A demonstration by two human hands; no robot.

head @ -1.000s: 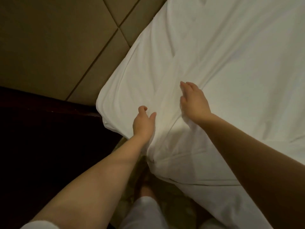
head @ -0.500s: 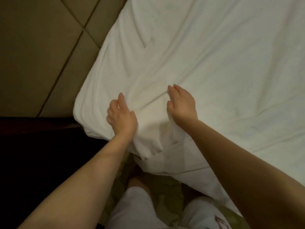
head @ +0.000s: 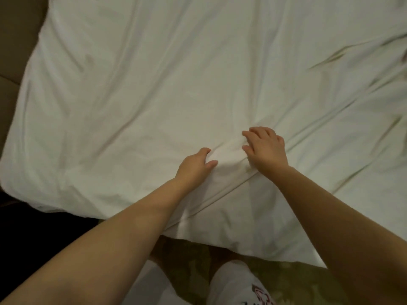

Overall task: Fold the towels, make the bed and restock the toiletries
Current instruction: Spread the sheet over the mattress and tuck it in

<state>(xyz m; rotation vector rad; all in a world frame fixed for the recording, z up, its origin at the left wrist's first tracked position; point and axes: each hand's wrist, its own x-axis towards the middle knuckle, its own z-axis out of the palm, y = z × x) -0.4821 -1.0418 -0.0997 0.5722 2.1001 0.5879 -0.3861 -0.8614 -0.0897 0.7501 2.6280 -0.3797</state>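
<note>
A white bed sheet (head: pixel 176 84) covers the bed and fills most of the head view, creased with long wrinkles that run out to the right. My left hand (head: pixel 195 165) lies near the bed's near edge, its fingers and thumb curled round a raised fold of the sheet. My right hand (head: pixel 265 148) is just to its right, fingers bent and clawed into the same bunched ridge of cloth. The ridge stands between the two hands. The sheet's edge hangs over the bed's side below my forearms.
A padded tan wall panel (head: pixel 11 62) borders the bed at the left. Dark furniture (head: pixel 33 227) stands below the bed's left corner. Patterned green carpet (head: pixel 189 260) and my legs in white trousers (head: pixel 233 282) are at the bottom.
The view has swung right, from the bed's corner to further along its side. Both hands went from lying flat on the sheet to curling into a bunched fold between them.
</note>
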